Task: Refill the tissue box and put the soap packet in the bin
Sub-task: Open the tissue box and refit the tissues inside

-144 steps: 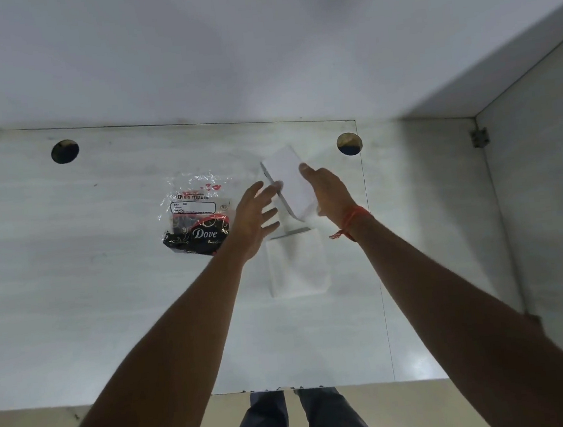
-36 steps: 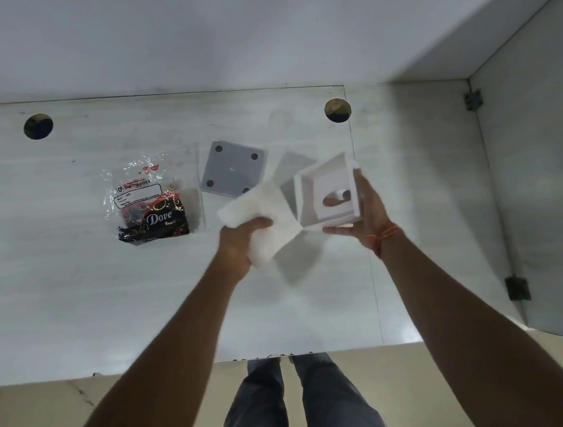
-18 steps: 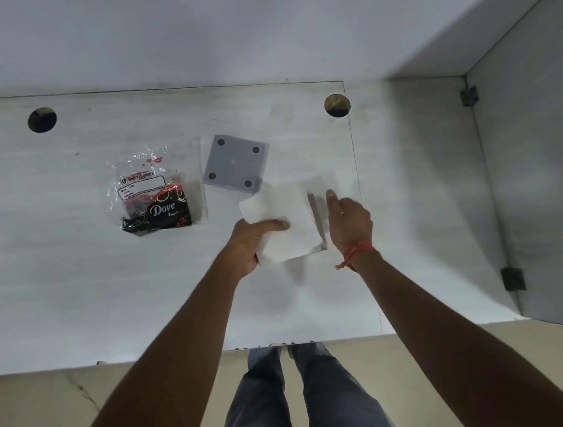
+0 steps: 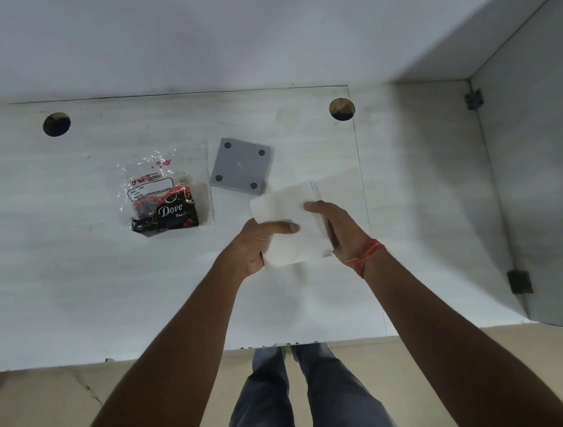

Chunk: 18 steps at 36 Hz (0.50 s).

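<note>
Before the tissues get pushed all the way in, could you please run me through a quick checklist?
1. Tissue stack held: ok, left hand grips it, thumb on top.
2. Tissue box steadied: ok, right hand is against its side.
3. Stack fully inside the box: cannot tell, the tissues hide the opening.
4. Grey base plate within reach: ok, it lies on the counter just beyond the hands.
5. Soap packet binned: not ok, it lies on the counter with the plastic wrapper.
</note>
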Available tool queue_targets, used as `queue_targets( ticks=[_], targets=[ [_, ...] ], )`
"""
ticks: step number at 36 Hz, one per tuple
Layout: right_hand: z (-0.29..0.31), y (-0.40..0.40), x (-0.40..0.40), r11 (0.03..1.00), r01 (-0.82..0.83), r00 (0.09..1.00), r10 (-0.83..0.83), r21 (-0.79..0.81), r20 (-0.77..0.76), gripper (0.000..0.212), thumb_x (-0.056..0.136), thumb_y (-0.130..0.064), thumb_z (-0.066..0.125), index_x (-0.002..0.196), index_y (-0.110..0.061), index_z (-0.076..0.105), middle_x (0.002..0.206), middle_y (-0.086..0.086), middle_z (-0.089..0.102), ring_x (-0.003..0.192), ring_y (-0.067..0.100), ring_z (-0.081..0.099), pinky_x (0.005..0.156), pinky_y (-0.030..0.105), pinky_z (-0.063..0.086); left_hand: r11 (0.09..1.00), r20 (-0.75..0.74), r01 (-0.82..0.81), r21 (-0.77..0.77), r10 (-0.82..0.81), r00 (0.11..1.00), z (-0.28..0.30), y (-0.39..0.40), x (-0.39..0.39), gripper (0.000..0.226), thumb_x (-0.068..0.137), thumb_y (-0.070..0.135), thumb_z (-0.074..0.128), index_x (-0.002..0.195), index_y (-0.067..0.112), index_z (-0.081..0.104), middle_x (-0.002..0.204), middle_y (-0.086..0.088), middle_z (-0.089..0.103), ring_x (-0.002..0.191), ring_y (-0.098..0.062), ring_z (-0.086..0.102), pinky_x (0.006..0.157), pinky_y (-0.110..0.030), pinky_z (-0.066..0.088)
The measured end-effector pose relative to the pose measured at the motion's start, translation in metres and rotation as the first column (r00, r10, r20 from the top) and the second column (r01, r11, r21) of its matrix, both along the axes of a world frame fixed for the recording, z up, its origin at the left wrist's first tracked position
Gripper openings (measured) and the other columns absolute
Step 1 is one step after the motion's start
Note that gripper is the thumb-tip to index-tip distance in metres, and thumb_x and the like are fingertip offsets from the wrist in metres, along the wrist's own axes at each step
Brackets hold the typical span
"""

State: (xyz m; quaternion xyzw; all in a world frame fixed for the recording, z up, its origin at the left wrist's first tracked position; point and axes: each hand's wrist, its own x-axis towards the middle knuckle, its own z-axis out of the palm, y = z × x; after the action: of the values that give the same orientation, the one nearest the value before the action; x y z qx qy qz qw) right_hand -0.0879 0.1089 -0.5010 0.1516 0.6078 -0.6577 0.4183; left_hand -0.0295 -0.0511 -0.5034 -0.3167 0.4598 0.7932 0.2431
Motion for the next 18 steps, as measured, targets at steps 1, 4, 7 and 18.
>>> queue_targets(
  ticks=[1, 4, 7, 18],
  targets=[
    [-0.002, 0.001, 0.0, 1.0, -0.004, 1.0, 0.005, -0.026, 0.024, 0.024, 0.088, -0.026, 0.062, 0.106, -0.012, 0.07, 0.098, 0.006, 0.073, 0.088, 0.022, 0.069, 0.074, 0.033, 0.055, 1.0, -0.002, 0.0, 0.013, 0.0, 1.0, 0.0, 0.0, 0.0, 0.045, 0.066, 0.002, 0.078, 0.108, 0.017, 0.069, 0.102, -0.008, 0.075, 0.097, -0.029, 0.07, 0.082, -0.045, 0.058],
    [-0.003, 0.002, -0.001, 0.997, 0.078, 0.997, -0.078, -0.007, 0.026, 0.04, 0.076, -0.023, 0.072, 0.11, -0.001, 0.07, 0.107, 0.017, 0.072, 0.094, 0.032, 0.067, 0.081, 0.042, 0.054, 0.999, 0.004, -0.027, -0.026, 0.028, 1.0, 0.001, 0.002, -0.004, 0.043, 0.067, -0.001, 0.079, 0.105, 0.015, 0.07, 0.102, -0.01, 0.074, 0.099, -0.032, 0.069, 0.084, -0.048, 0.057],
    [-0.004, 0.003, -0.003, 0.964, 0.105, 0.989, -0.076, 0.244, -0.127, 0.02, 0.076, -0.013, 0.076, 0.061, -0.011, 0.062, 0.057, 0.003, 0.055, 0.058, 0.025, 0.051, 0.054, 0.026, 0.042, 0.986, 0.007, -0.097, -0.139, 0.099, 0.995, 0.005, 0.007, -0.006, 0.041, 0.066, -0.004, 0.081, 0.102, 0.013, 0.069, 0.1, -0.009, 0.075, 0.093, -0.031, 0.07, 0.076, -0.043, 0.06],
    [-0.008, -0.006, -0.005, 0.69, 0.03, 0.875, 0.332, 0.723, -0.353, 0.036, 0.081, -0.014, 0.061, 0.054, -0.011, 0.038, 0.05, 0.001, 0.035, 0.053, 0.023, 0.036, 0.048, 0.027, 0.026, 0.655, 0.053, 0.005, -0.756, 0.054, 0.997, -0.019, 0.01, -0.001, 0.022, 0.077, 0.022, 0.073, 0.084, 0.001, 0.07, 0.083, -0.012, 0.073, 0.083, -0.03, 0.068, 0.078, -0.043, 0.059]
  ],
)
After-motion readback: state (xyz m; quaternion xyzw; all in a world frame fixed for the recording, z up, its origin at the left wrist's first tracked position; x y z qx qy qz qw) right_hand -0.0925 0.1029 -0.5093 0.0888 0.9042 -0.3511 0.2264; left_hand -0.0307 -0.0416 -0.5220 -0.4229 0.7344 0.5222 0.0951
